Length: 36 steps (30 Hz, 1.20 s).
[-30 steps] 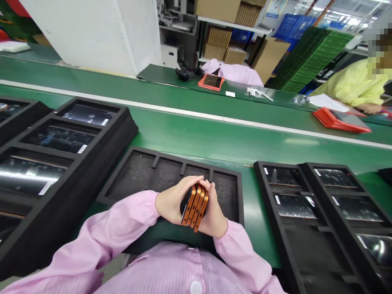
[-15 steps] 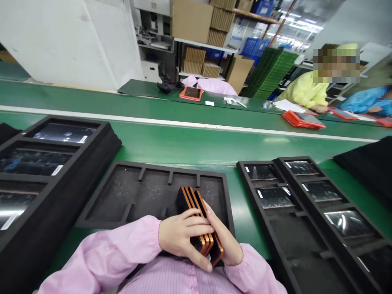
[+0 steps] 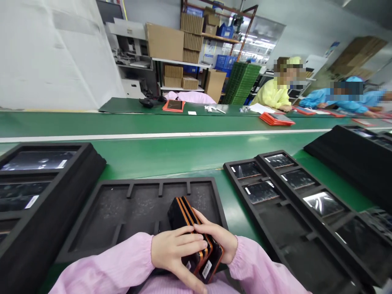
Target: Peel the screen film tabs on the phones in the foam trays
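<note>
Orange-edged, black rectangular phones (image 3: 181, 215) stand in a tight bundle between your two hands, tilted, and you've got them gripped from both sides! Your left hand (image 3: 174, 248) is grasping the bundle, fingers laid across its edges, thumb stretched down past the near end. Your right hand (image 3: 221, 240) clasps the other side, its fingers reaching over to your left fingertips. A white rectangular label (image 3: 207, 268) shows on the near end, between your hands. Just beyond your hands lies a shallow black foam tray (image 3: 174, 180) with short dividers, on the glossy green work surface (image 3: 159, 157). Out to the left of your left hand, stacked black foam trays (image 3: 72, 185) carry dark glossy panels (image 3: 38, 160). Over to the right of your right hand, two adjoining black foam trays (image 3: 241, 197) hold more label-bearing, glossy black phones (image 3: 261, 192). Across the surface, well beyond your right hand, sits a person in yellow (image 3: 271, 94).
</note>
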Each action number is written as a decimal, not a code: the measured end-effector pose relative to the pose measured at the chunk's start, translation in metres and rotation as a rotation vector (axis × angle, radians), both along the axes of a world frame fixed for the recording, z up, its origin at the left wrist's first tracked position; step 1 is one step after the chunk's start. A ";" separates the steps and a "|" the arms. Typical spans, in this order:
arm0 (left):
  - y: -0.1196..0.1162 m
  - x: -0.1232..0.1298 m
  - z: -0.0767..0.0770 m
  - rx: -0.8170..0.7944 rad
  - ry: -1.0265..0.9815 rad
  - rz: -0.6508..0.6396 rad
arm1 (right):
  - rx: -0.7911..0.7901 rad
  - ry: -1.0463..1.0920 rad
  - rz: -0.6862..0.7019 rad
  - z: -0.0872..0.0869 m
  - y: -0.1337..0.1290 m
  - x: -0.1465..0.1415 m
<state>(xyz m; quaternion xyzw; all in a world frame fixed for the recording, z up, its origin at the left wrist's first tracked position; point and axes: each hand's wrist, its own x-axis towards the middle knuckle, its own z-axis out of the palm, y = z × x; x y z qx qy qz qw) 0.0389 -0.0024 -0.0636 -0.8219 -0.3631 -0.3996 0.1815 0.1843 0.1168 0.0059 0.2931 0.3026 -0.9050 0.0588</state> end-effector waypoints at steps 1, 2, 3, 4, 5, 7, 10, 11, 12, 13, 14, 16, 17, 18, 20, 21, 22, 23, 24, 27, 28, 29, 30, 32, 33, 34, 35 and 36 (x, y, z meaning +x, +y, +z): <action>0.000 -0.003 0.003 -0.005 0.020 0.000 | -0.010 0.020 -0.004 0.001 0.001 -0.002; 0.001 -0.006 0.007 -0.008 0.041 0.002 | -0.018 0.051 -0.015 0.000 0.002 -0.003; 0.001 -0.010 0.012 -0.007 0.062 0.007 | -0.024 0.087 -0.028 -0.001 0.003 -0.006; 0.000 -0.015 0.017 -0.002 0.078 0.013 | -0.031 0.123 -0.042 -0.003 0.004 -0.008; -0.002 -0.020 0.023 0.006 0.085 0.017 | -0.037 0.156 -0.055 -0.007 0.004 -0.010; -0.008 -0.031 0.034 0.025 0.085 0.019 | -0.046 0.206 -0.101 -0.017 0.004 -0.016; -0.023 -0.048 0.047 0.027 0.097 0.047 | -0.020 0.235 -0.195 -0.032 0.001 -0.024; -0.028 -0.053 0.049 0.018 0.108 0.069 | 0.002 0.233 -0.223 -0.036 -0.001 -0.028; -0.033 -0.057 0.049 0.006 0.121 0.097 | 0.028 0.228 -0.247 -0.038 -0.003 -0.031; -0.038 -0.059 0.048 -0.003 0.133 0.127 | 0.056 0.218 -0.267 -0.039 -0.006 -0.035; -0.042 -0.061 0.046 -0.009 0.146 0.154 | 0.084 0.205 -0.279 -0.039 -0.008 -0.039; -0.048 -0.061 0.040 -0.006 0.151 0.212 | 0.137 0.194 -0.287 -0.035 -0.014 -0.046; -0.050 -0.060 0.037 -0.001 0.139 0.244 | 0.163 0.200 -0.284 -0.032 -0.016 -0.049; -0.052 -0.058 0.034 0.005 0.117 0.278 | 0.193 0.212 -0.280 -0.028 -0.017 -0.053; -0.054 -0.057 0.031 0.010 0.067 0.338 | 0.279 0.247 -0.276 -0.021 -0.019 -0.058; -0.055 -0.057 0.031 0.010 0.048 0.361 | 0.335 0.262 -0.283 -0.018 -0.018 -0.061; -0.056 -0.058 0.031 0.013 0.033 0.376 | 0.395 0.268 -0.295 -0.015 -0.016 -0.062; -0.057 -0.060 0.030 0.017 0.017 0.390 | 0.452 0.264 -0.318 -0.013 -0.013 -0.064; -0.057 -0.062 0.030 0.018 -0.002 0.407 | 0.500 0.250 -0.339 -0.011 -0.010 -0.064; -0.057 -0.068 0.026 -0.008 -0.027 0.431 | 0.568 0.176 -0.367 -0.011 0.000 -0.063; -0.056 -0.069 0.023 -0.025 -0.021 0.422 | 0.575 0.156 -0.366 -0.012 0.003 -0.062; -0.056 -0.069 0.020 -0.041 -0.013 0.406 | 0.581 0.141 -0.364 -0.012 0.005 -0.061; -0.055 -0.069 0.017 -0.050 -0.009 0.386 | 0.584 0.131 -0.359 -0.012 0.006 -0.059; -0.056 -0.068 0.013 -0.073 -0.043 0.359 | 0.572 0.114 -0.344 -0.011 0.009 -0.056; -0.058 -0.067 0.013 -0.097 -0.085 0.359 | 0.558 0.109 -0.328 -0.010 0.011 -0.054; -0.061 -0.067 0.013 -0.130 -0.140 0.373 | 0.541 0.109 -0.312 -0.009 0.014 -0.052; -0.065 -0.067 0.015 -0.152 -0.202 0.400 | 0.522 0.113 -0.294 -0.007 0.017 -0.050; -0.070 -0.067 0.018 -0.162 -0.263 0.438 | 0.505 0.117 -0.278 -0.005 0.021 -0.047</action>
